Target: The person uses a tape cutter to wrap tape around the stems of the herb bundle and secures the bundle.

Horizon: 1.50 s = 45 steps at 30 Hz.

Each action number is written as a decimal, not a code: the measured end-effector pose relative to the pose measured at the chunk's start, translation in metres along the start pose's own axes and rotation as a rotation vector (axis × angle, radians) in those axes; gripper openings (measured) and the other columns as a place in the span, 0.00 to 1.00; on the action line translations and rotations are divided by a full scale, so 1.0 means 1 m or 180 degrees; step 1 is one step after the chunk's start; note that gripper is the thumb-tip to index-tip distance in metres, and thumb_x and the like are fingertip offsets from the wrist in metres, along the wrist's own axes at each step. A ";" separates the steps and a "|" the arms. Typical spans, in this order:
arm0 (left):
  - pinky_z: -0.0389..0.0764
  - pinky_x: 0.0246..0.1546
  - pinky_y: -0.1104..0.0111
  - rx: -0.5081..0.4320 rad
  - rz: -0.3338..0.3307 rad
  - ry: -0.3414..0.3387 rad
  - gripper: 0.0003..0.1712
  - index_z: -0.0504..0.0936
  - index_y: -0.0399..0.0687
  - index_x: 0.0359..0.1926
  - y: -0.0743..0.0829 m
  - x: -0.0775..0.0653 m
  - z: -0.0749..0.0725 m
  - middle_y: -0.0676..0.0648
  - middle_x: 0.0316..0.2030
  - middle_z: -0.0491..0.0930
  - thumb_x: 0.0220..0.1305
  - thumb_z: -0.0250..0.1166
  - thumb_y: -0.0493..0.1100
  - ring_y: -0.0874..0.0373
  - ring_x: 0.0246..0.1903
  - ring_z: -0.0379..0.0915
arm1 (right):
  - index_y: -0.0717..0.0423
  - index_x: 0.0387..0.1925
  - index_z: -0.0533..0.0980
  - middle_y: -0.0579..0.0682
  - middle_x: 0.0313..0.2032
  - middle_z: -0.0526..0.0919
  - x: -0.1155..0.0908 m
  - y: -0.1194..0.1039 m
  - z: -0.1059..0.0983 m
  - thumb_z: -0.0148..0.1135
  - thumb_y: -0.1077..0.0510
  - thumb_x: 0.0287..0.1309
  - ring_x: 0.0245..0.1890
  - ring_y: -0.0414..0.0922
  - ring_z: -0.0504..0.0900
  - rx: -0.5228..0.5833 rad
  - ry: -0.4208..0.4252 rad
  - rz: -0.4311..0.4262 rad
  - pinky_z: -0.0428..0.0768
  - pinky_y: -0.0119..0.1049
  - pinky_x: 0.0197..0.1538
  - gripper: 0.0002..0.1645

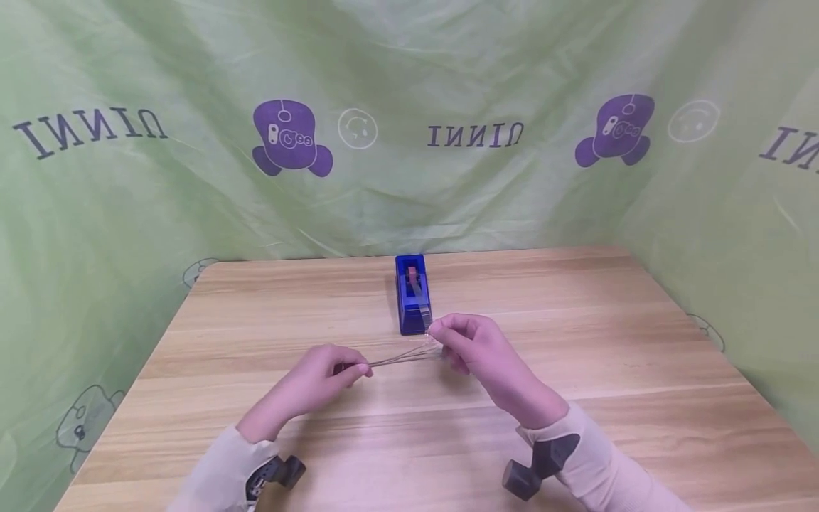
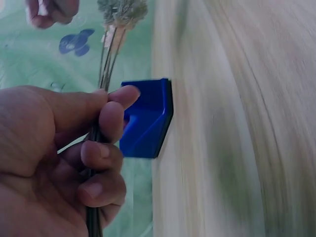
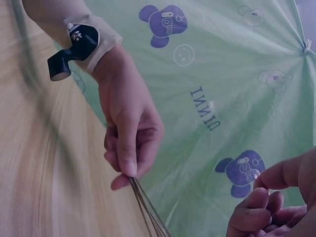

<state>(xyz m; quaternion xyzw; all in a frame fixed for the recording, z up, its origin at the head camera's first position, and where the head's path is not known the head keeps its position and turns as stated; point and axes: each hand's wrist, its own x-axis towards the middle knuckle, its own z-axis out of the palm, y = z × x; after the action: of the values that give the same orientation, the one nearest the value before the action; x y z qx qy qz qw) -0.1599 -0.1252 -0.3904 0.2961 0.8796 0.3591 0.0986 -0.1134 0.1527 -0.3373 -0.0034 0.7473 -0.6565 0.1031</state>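
Note:
My left hand [image 1: 326, 377] grips a bundle of thin stems [image 2: 106, 69], fingers curled round it. A pale grey-green tuft of dried flowers [image 2: 123, 12] tops the bundle in the left wrist view. Thumb and forefinger of my right hand [image 1: 476, 348] pinch a small clear bit of tape [image 3: 256, 174], close beside the far end of the stems. Just beyond the right fingertips stands a blue tape dispenser [image 1: 403, 316], its front end toward me. A strip of tape [image 1: 422, 307] runs forward from its roll. The flower tuft is mostly hidden in the head view.
The dispenser stands toward the back of a wood-grain table [image 1: 288, 306]. Green printed cloth [image 1: 397, 192] hangs behind the table and on both sides. A dark camera mount sits on each wrist.

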 end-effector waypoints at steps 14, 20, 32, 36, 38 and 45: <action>0.73 0.27 0.73 -0.0015 0.0285 0.0235 0.10 0.91 0.42 0.43 0.022 0.028 0.020 0.51 0.27 0.82 0.74 0.65 0.41 0.67 0.25 0.67 | 0.58 0.38 0.78 0.41 0.20 0.70 0.001 0.004 0.005 0.61 0.56 0.73 0.21 0.36 0.67 0.0097 -0.0181 0.0011 0.63 0.26 0.27 0.09; 0.72 0.27 0.74 0.0092 0.0388 0.0380 0.08 0.92 0.45 0.42 0.036 0.035 0.022 0.52 0.27 0.82 0.72 0.67 0.40 0.67 0.24 0.66 | 0.61 0.39 0.78 0.42 0.20 0.71 0.000 0.006 0.006 0.61 0.56 0.73 0.20 0.36 0.67 0.0096 -0.0177 -0.0009 0.64 0.26 0.26 0.10; 0.74 0.28 0.75 0.0173 0.0557 0.0639 0.08 0.92 0.44 0.43 0.054 0.038 0.024 0.49 0.30 0.86 0.72 0.67 0.39 0.66 0.26 0.68 | 0.65 0.45 0.80 0.41 0.16 0.62 -0.005 0.008 0.007 0.61 0.54 0.74 0.17 0.37 0.59 -0.0044 -0.0148 -0.0070 0.58 0.27 0.24 0.15; 0.75 0.29 0.75 0.0210 0.0602 0.0658 0.08 0.92 0.43 0.42 0.054 0.039 0.025 0.49 0.30 0.86 0.72 0.67 0.38 0.66 0.27 0.69 | 0.67 0.46 0.80 0.41 0.16 0.61 -0.009 0.011 0.009 0.62 0.53 0.74 0.17 0.37 0.59 -0.0120 -0.0076 -0.0126 0.59 0.28 0.24 0.18; 0.75 0.29 0.75 0.0228 0.0611 0.0662 0.08 0.92 0.42 0.42 0.053 0.039 0.026 0.49 0.30 0.86 0.72 0.67 0.37 0.67 0.27 0.70 | 0.67 0.46 0.80 0.42 0.16 0.61 -0.010 0.013 0.010 0.62 0.53 0.74 0.17 0.37 0.59 -0.0117 -0.0054 -0.0125 0.59 0.28 0.24 0.17; 0.75 0.30 0.75 0.0261 0.0574 0.0696 0.07 0.92 0.43 0.42 0.052 0.038 0.027 0.49 0.30 0.86 0.72 0.66 0.37 0.66 0.27 0.70 | 0.64 0.41 0.79 0.41 0.16 0.63 -0.010 0.021 0.012 0.64 0.54 0.72 0.17 0.36 0.60 -0.0140 -0.0031 -0.0053 0.60 0.27 0.24 0.15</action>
<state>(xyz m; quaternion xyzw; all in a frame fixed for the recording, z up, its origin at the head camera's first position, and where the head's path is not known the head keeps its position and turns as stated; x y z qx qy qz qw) -0.1567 -0.0582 -0.3724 0.3368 0.8688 0.3605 -0.0426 -0.0985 0.1450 -0.3579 -0.0150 0.7610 -0.6406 0.1011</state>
